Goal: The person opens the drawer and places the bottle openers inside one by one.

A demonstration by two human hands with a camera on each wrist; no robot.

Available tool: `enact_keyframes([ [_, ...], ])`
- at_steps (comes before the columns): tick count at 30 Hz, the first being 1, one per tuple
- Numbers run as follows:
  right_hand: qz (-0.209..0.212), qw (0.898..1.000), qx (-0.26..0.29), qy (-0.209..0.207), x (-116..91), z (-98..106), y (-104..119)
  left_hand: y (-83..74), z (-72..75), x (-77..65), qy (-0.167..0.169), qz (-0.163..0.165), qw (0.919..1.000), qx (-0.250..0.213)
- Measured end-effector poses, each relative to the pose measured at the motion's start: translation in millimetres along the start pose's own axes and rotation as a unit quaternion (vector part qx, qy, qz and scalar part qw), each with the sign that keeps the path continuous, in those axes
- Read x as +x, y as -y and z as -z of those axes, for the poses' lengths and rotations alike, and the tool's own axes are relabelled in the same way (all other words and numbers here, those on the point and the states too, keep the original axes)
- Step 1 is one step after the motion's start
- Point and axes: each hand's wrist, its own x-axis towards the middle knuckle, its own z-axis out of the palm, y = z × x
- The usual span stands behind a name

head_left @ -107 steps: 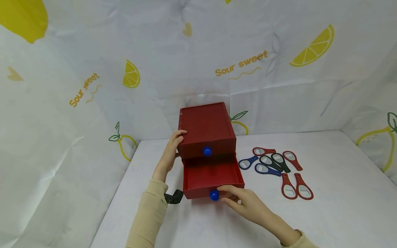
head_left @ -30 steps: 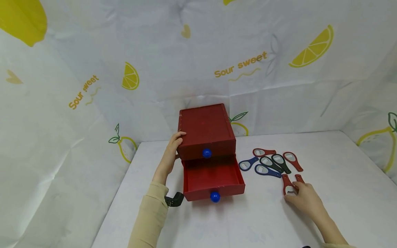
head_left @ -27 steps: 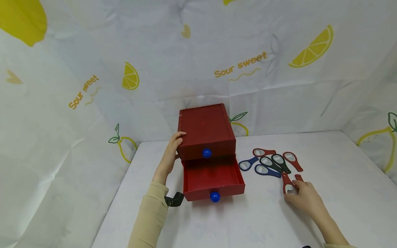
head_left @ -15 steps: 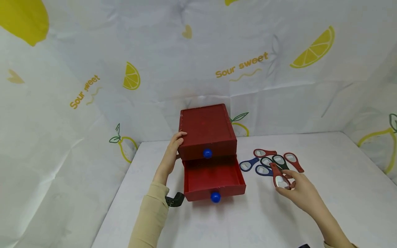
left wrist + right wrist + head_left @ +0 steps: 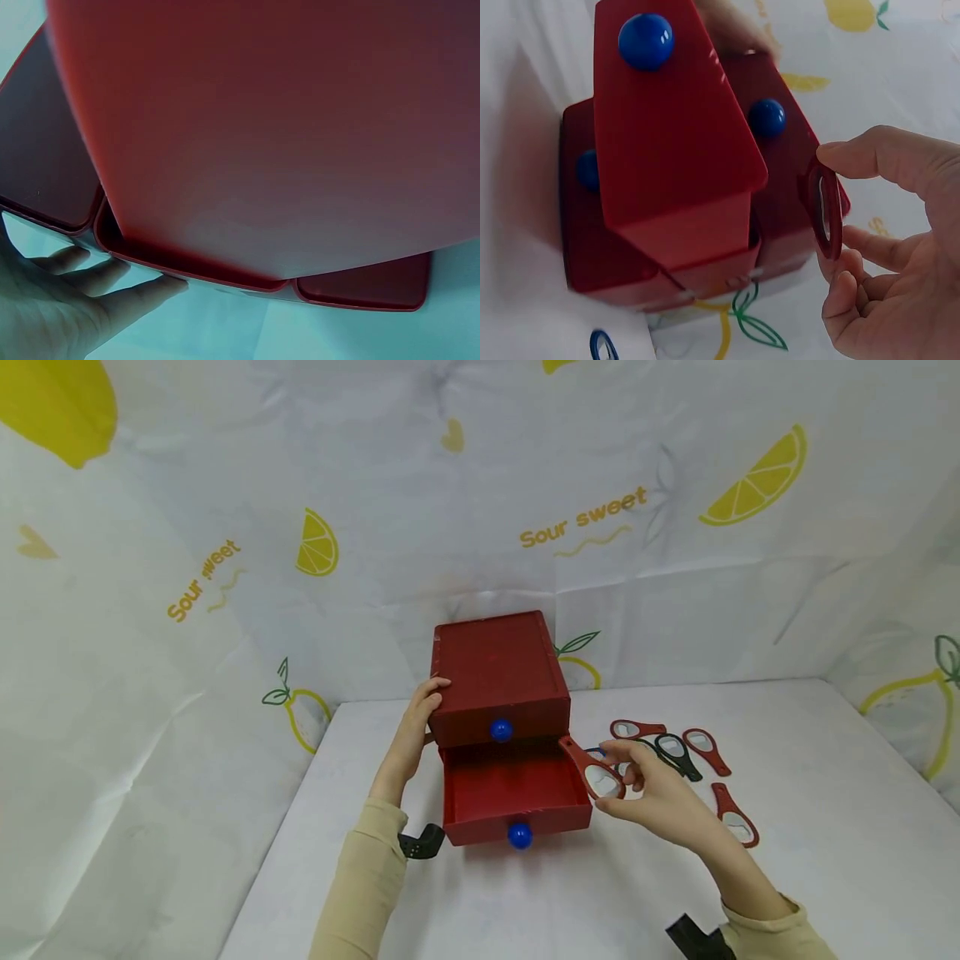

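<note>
- It looks like a staged tabletop recording booth; the cloth hides the room beyond, so home, lab or office cannot be told.
- Creased, pale printed cloth (image 5: pixel 420 485) fills the upper part of the head view and runs forward along both side edges, walling the table on three sides.
- Its print is decorative: a yellow lemon (image 5: pixel 63 410) at upper left, a lemon slice (image 5: pixel 757 477) at upper right, and orange "Sour sweet" lettering (image 5: pixel 583 518) right of top centre.
- A plain white tabletop (image 5: pixel 570 902) spreads across the lower part.
- Black wrist-worn devices (image 5: pixel 697 937) at lower centre and lower right suit a recording setup.
</note>
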Motion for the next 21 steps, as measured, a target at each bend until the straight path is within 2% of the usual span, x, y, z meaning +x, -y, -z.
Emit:
enact_keyframes([
  [5,0.008,0.999,0.028,0.044,19,-14,8,0.2,-0.3,-0.1,0.0,-0.001,1.0,-0.003],
  [12,0.005,0.991,0.062,0.118,43,-32,16,2.3,-1.1,0.7,0.001,-0.001,1.0,0.0],
  [17,0.018,0.985,0.067,0.16,60,-44,19,3.5,-0.3,0.9,-0.002,-0.004,1.0,-0.004],
  [21,0.013,0.98,0.058,0.189,68,-55,21,3.7,0.3,1.0,-0.001,-0.003,1.0,-0.004],
])
